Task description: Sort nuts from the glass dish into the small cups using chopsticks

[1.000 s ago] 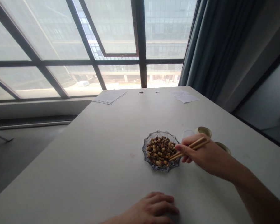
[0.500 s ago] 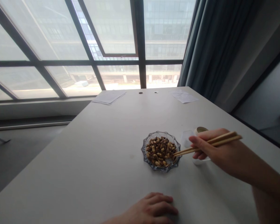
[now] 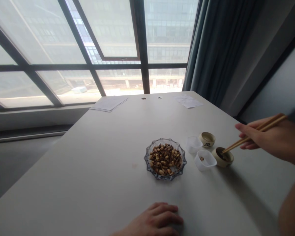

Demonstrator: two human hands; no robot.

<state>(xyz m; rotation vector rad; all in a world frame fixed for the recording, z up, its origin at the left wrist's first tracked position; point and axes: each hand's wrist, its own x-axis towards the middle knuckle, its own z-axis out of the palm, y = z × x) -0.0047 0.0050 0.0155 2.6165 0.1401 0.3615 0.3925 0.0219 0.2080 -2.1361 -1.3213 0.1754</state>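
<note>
My right hand (image 3: 267,139) grips a pair of wooden chopsticks (image 3: 254,133), and their tips reach into a small tan cup (image 3: 222,157) at the right. A glass dish (image 3: 165,158) full of mixed nuts and seeds sits at the table's middle. Between dish and cup stand two small clear plastic cups, the near one (image 3: 205,160) holding a few pieces, the far one (image 3: 194,144) looking empty. A second tan cup (image 3: 207,139) stands behind them. My left hand (image 3: 153,222) rests palm down on the table at the near edge, fingers loosely curled, holding nothing.
The white table (image 3: 108,157) runs toward a large window. Papers lie at its far left (image 3: 109,103) and far right (image 3: 188,101). A dark curtain (image 3: 211,49) hangs at the right. Floor drops away beyond the table's left edge.
My right hand has carried the chopsticks from the glass dish rightward to the small tan cup. The view has shifted slightly. My left hand has stayed put.
</note>
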